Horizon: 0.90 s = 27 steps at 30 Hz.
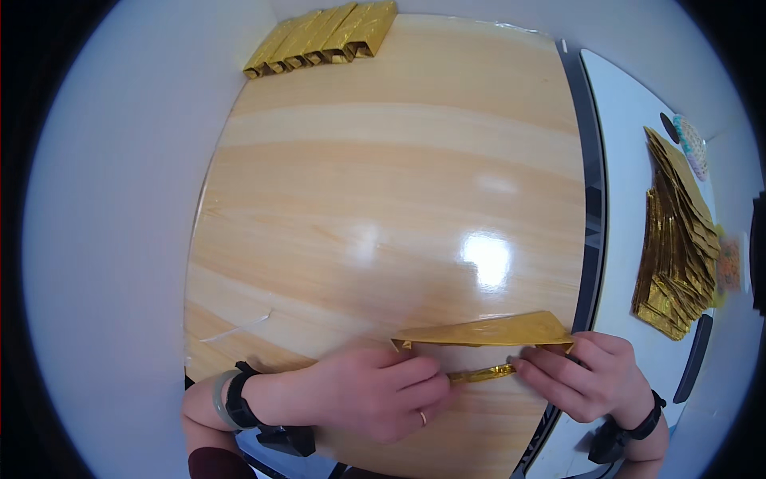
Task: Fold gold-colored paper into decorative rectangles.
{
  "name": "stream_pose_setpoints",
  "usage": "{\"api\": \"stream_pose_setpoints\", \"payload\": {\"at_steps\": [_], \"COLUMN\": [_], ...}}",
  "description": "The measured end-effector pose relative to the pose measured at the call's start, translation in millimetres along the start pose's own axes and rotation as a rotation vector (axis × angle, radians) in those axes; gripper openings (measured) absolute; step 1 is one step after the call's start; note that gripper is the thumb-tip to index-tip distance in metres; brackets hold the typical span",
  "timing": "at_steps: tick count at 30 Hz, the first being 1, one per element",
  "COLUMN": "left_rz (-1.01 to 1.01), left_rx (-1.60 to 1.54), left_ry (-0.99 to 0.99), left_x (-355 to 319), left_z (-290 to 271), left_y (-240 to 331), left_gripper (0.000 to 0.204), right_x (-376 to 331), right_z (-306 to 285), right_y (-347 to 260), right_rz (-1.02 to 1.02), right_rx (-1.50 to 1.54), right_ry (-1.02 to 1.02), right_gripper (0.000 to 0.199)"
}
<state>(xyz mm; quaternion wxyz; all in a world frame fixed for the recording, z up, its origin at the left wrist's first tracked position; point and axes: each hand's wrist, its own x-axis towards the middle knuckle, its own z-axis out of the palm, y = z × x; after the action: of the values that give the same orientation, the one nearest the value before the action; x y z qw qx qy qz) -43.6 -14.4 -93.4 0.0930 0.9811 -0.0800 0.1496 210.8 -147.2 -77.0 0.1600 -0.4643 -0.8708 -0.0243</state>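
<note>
A folded piece of gold foil paper (487,329) is held between my two hands near the front edge of the wooden table. Its upper panel lies broad and creased, while a narrow shiny strip (487,374) runs below it, with a gap between the two. My left hand (391,391) is closed at the paper's left end, its fingertips partly hidden by curled knuckles. At the right end, my right hand (586,375) pinches the corner between thumb and fingers. Black straps circle both wrists.
Several folded gold paper pieces (319,40) stand in a row at the far left corner. A fanned stack of gold paper (678,247) rests on a white surface (618,104) to the right. A thin white strip (237,327) lies at the table's left.
</note>
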Motion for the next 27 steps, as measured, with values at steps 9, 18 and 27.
{"api": "stream_pose_setpoints", "payload": {"at_steps": [9, 18, 27], "left_rz": [-0.085, -0.191, -0.365], "left_rx": [-0.1, -0.11, -0.466], "left_ry": [0.021, 0.102, -0.002], "left_x": [-1.7, 1.9, 2.0], "left_z": [-0.1, 0.2, 1.9], "left_y": [-3.2, -7.3, -28.3], "left_gripper": [0.034, 0.024, 0.023], "right_x": [-0.7, -3.0, 13.8], "right_z": [5.2, 7.0, 2.4], "right_y": [3.6, 3.3, -1.1], "right_rz": [0.046, 0.23, 0.085], "right_rx": [0.048, 0.244, -0.052], "right_ry": [0.037, -0.014, -0.027], "right_gripper": [0.029, 0.024, 0.023]}}
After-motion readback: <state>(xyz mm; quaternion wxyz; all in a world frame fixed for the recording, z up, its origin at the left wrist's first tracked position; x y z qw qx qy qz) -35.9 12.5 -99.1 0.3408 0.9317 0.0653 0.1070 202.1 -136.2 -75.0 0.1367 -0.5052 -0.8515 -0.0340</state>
